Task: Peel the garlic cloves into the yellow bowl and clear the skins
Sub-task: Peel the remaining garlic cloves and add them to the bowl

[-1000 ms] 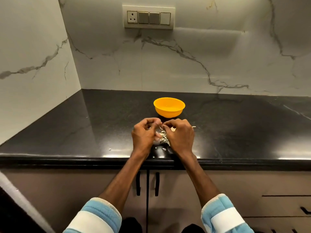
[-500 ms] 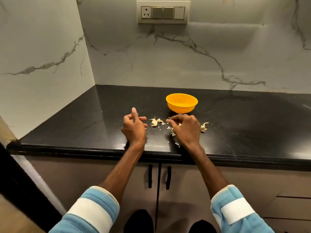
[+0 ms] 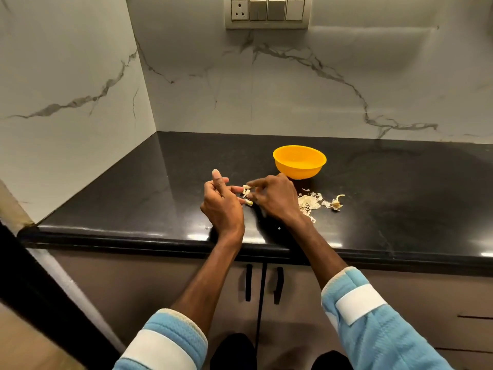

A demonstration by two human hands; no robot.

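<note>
Garlic cloves (image 3: 247, 194) between both hands, right hand (image 3: 274, 200) pinching the top piece, left hand (image 3: 222, 208) fingertips touching them, one finger raised, grip unclear, yellow bowl (image 3: 299, 166) just behind right hand, skins (image 3: 309, 202) beside its right, black counter (image 3: 160, 188) stretching wide to both sides, front edge near wrists.

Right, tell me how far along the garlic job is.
Done: some peeling, judging by the skins loose on the counter right of the right hand. In hand: the right hand pinches garlic, with the left hand touching it. Left: no cloves show in the bowl from this angle, and the skins are not yet cleared.
</note>
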